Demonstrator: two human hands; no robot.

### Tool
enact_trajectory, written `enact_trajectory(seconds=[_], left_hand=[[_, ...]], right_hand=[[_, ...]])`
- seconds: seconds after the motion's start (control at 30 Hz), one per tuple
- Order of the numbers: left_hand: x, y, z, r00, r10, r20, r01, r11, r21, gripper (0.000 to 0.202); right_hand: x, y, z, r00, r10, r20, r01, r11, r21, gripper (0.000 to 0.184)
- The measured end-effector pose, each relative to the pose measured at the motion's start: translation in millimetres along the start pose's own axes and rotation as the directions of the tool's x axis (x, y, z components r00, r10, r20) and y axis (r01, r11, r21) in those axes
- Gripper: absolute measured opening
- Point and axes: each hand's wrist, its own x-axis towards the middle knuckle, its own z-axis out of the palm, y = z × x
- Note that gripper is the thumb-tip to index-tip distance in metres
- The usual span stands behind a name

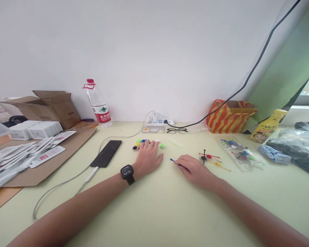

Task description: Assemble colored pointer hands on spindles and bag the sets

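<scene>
My left hand (pixel 148 158), with a watch on its wrist, lies with fingers stretched out over a cluster of small round coloured pieces (pixel 135 148). Its fingers partly cover them, so which one they touch is hidden. A green round piece (pixel 162 146) sits just right of that hand. In my right hand (pixel 194 168), the fingers close round a thin blue arrow (pixel 172 160), its head pointing left. Beyond the right hand lie a black arrow (pixel 204 152), a red arrow (pixel 215 156) and a yellow stick (pixel 224 167). White and green thin sticks (pixel 175 142) lie farther back.
A phone (pixel 106 153) on a charging cable lies left. Behind are a water bottle (pixel 99 104), a power strip (pixel 159 120) and glasses (pixel 177 130). Cardboard with white tags (pixel 47 156) fills the left; a bag of coloured parts (pixel 239 152), striped bag (pixel 221 120) and yellow bottle (pixel 267 127) stand right.
</scene>
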Motion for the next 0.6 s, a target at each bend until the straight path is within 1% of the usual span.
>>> enact_trajectory(seconds=[0.07, 0.13, 0.2, 0.27, 0.33, 0.43, 0.5, 0.6], left_hand=[[0, 1, -0.3, 0.997, 0.054, 0.052, -0.05, 0.995, -0.086, 0.034], [0, 1, 1.2, 0.987, 0.131, 0.09, -0.108, 0.969, -0.22, 0.033], [-1, 1, 3.7, 0.981, 0.176, 0.084, -0.138, 0.93, -0.341, 0.033], [-2, 0, 6.1, 0.982, 0.177, 0.068, -0.134, 0.901, -0.413, 0.026], [-3, 0, 7.1, 0.987, 0.142, 0.073, -0.094, 0.885, -0.456, 0.019], [-4, 3, 4.4, 0.992, 0.046, 0.118, 0.024, 0.846, -0.532, 0.014], [-4, 7, -0.5, 0.985, -0.004, 0.171, 0.113, 0.767, -0.631, 0.013], [-5, 15, -11.5, 0.957, -0.026, 0.288, 0.247, 0.592, -0.767, 0.019]], right_hand=[[0, 0, 0, 1.0, 0.008, -0.009, -0.008, 0.999, 0.037, 0.029], [0, 0, 0, 1.0, 0.022, -0.013, -0.021, 0.997, 0.072, 0.029], [0, 1, 1, 0.998, 0.067, -0.019, -0.065, 0.993, 0.095, 0.026], [-1, 3, 1, 0.991, 0.127, -0.03, -0.123, 0.987, 0.099, 0.021], [-1, 4, 1, 0.985, 0.169, -0.042, -0.165, 0.983, 0.084, 0.016], [-1, 6, 0, 0.979, 0.197, -0.056, -0.193, 0.979, 0.058, 0.014], [0, 5, -1, 0.97, 0.233, -0.068, -0.227, 0.97, 0.084, 0.013], [2, 0, -3, 0.949, 0.296, -0.11, -0.269, 0.94, 0.21, 0.013]])
